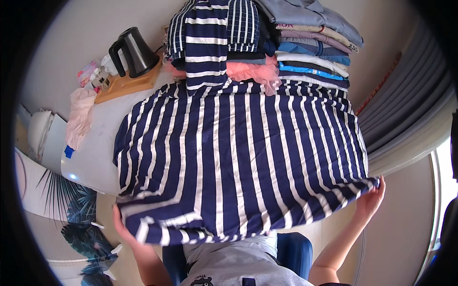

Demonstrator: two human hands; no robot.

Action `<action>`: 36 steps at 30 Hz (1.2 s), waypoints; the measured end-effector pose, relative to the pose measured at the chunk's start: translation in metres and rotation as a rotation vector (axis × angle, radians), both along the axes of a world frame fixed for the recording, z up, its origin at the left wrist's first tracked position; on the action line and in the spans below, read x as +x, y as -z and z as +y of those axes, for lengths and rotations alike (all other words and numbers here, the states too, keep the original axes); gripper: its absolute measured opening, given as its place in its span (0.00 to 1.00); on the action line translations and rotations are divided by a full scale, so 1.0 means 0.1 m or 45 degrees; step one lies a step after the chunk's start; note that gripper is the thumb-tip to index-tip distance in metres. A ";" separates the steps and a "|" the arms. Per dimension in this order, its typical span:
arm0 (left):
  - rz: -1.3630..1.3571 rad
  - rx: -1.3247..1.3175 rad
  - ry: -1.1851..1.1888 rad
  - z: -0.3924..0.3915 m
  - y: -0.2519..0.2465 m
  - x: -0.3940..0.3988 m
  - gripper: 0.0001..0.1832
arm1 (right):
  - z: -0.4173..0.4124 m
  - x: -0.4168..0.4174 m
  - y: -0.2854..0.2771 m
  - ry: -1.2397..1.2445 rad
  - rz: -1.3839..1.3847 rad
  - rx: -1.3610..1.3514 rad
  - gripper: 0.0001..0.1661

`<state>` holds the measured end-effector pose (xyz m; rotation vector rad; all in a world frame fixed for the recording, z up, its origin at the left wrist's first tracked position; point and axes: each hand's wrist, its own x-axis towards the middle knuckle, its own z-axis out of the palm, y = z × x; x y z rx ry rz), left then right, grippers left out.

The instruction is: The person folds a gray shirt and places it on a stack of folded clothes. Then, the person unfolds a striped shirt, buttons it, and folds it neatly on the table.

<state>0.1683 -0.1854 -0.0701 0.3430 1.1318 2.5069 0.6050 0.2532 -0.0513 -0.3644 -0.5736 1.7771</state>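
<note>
A large navy cloth with white stripes (pixel 236 150) lies spread over the white table, its near edge lifted off toward my lap. My left hand (pixel 123 227) grips the near left corner, where the cloth folds over and blurs; its fingertips are partly hidden. At the near right corner, my right hand (pixel 372 198) pinches the fabric between thumb and fingers. The near edge sags between both hands above my legs. At the far side, a narrower striped strip of fabric (pixel 206 46) hangs down over a pile and meets the cloth.
Folded clothes (pixel 315 53) are stacked at the back right, beside a coral tulle garment (pixel 250 71). An electric kettle (pixel 137 53) stands on a wooden tray (pixel 125 84) at the back left. A pale pink cloth (pixel 79 114) lies on the white table (pixel 96 157). Grey curtains (pixel 397 93) hang right.
</note>
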 end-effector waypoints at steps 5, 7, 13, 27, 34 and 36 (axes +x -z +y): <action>-0.262 0.164 0.692 0.91 -0.32 -0.45 0.27 | 0.40 -0.46 0.06 0.001 -0.525 0.006 0.26; -0.290 -0.099 0.627 1.07 -0.17 -0.52 0.28 | 0.27 -0.66 -0.01 0.184 -0.899 0.110 0.26; -0.257 0.036 0.698 0.88 0.00 -0.58 0.30 | -1.17 -1.10 -0.07 -0.304 -0.778 0.782 0.18; -0.297 0.062 0.723 1.01 -0.05 -0.54 0.31 | -2.25 -2.91 1.77 -1.825 -1.085 1.069 0.30; -0.270 0.020 0.647 0.97 -0.03 -0.50 0.31 | -1.48 -2.02 -0.04 -1.901 -1.439 1.811 0.26; -0.254 0.049 0.649 0.96 -0.04 -0.49 0.32 | -1.24 -1.53 -0.51 -1.057 -1.234 2.199 0.24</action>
